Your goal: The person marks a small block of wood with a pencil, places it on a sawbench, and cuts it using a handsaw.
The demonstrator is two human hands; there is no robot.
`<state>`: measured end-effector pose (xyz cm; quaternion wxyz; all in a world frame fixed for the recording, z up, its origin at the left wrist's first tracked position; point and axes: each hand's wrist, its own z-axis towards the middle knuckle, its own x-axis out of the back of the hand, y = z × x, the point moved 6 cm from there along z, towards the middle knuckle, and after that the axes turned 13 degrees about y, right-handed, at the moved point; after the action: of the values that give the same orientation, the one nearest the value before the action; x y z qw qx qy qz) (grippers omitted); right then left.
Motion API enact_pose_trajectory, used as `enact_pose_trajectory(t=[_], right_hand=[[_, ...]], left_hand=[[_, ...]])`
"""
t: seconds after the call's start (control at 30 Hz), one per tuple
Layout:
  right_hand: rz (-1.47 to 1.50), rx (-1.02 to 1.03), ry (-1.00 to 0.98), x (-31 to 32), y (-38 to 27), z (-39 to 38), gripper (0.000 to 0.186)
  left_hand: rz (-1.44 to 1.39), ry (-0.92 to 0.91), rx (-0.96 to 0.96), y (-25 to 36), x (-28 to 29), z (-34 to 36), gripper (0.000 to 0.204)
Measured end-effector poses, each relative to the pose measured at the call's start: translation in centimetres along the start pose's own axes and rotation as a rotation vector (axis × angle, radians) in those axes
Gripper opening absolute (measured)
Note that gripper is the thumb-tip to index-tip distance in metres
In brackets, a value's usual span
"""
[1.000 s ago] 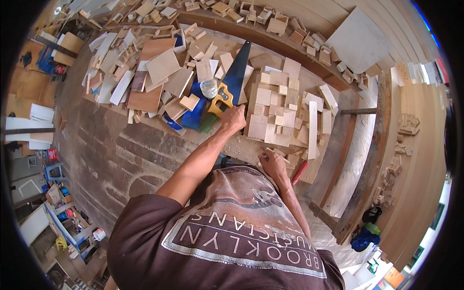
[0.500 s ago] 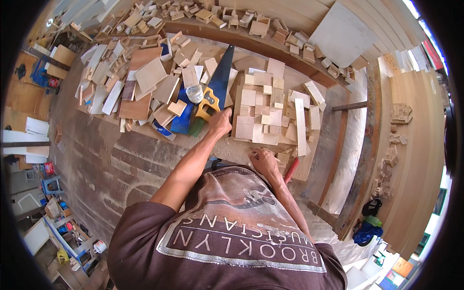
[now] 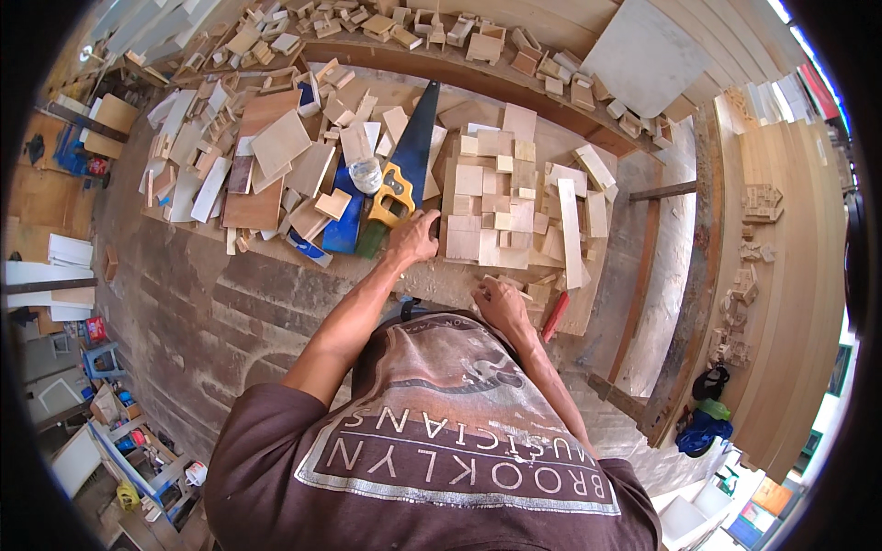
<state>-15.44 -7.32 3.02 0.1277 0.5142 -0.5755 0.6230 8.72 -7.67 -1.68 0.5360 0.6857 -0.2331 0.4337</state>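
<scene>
On the worktable, my left hand (image 3: 413, 237) is curled beside the yellow handle (image 3: 397, 195) of a hand saw (image 3: 420, 129), at the left edge of a stack of pale wooden squares (image 3: 469, 225); what its fingers hold is hidden. My right hand (image 3: 496, 301) is bent at the table's near edge, fingers closed around what looks like a small pale wood piece (image 3: 510, 285). A long red object (image 3: 555, 314) lies to its right. Left of the saw are a clear jar (image 3: 364, 176) and blue boards (image 3: 340, 225).
Piled offcuts (image 3: 276, 151) cover the table's left part. A long pale strip (image 3: 570, 234) lies on the right. A back ledge (image 3: 386, 32) holds several small wooden pieces, with a large white board (image 3: 648, 60) beside them. A plank bench (image 3: 785, 321) runs along the right.
The whole scene has shifted left in the view. My left hand has edged slightly toward me from the saw handle, fingers still curled. My right hand stays near the table's edge.
</scene>
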Motion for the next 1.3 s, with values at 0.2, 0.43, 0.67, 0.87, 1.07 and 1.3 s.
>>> enact_pose_trajectory(t=[0.2,0.43,0.67,0.87,1.07,1.3], right_hand=[[-0.011,-0.022,-0.057,0.0,-0.1,0.0,0.039],[-0.013,-0.015,-0.038,0.0,0.2,-0.2,0.039],[0.005,0.001,0.03,0.1,0.6,-0.4,0.036],[-0.002,0.005,0.063,-0.2,1.5,-0.5,0.033],[0.157,0.109,0.121,3.0,-3.1,0.8,0.036],[-0.002,0.278,0.203,0.6,-3.8,3.9,0.027]], left_hand=[[0.045,-0.077,0.016,0.3,0.1,-0.4,0.069],[0.177,-0.196,-0.04,1.0,0.4,-0.5,0.086],[0.182,0.014,0.113,0.1,-0.5,-0.2,0.041],[0.151,0.153,0.187,-0.5,-0.6,0.1,0.021],[-0.219,0.072,0.265,0.4,3.2,-3.0,0.02],[-0.565,-0.098,0.134,7.4,2.6,-6.5,0.031]])
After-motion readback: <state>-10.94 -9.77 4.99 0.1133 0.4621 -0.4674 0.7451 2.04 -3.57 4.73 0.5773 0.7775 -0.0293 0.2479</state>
